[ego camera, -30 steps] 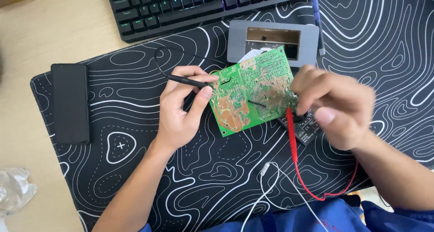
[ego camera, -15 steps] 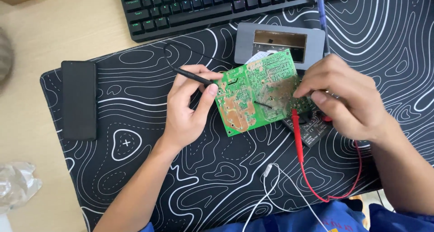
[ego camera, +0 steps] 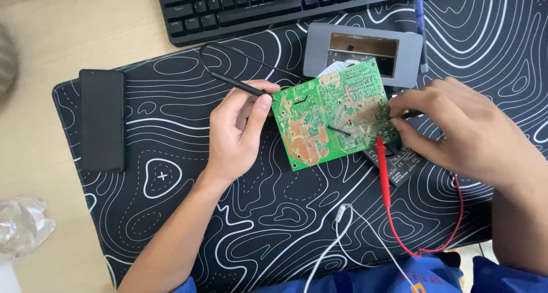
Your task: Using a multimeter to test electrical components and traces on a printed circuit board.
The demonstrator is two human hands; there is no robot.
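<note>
**Two hands on a green circuit board**

Black desk mat point(ego camera: 171, 213) with white contour lines covers most of a pale wooden desk, and on it lies a green circuit board point(ego camera: 334, 113), solder side up and tilted, which serves as the landmark for everything else.

At the board's left edge the left hand point(ego camera: 237, 136) is closed around a thin black probe point(ego camera: 237, 86), pinched between thumb and forefinger, its tip at the board's upper left corner; the probe's black lead loops away up and to the left of the board.

At the board's right edge the right hand point(ego camera: 456, 130) is curled, fingertips pinching the rim of the board; whether it also holds something small there cannot be told.

A red probe point(ego camera: 382, 170) lies just below the board's lower right corner, its red lead curving off beneath the right hand. Partly under that same corner sits a small black meter point(ego camera: 397, 164).

Behind the board, touching its top edge, is a grey metal housing point(ego camera: 365, 50); beyond that, a black keyboard point(ego camera: 274, 5). Well to the left of the board lies a flat black slab point(ego camera: 103, 119). A white cable point(ego camera: 342, 219) runs below the board.
</note>
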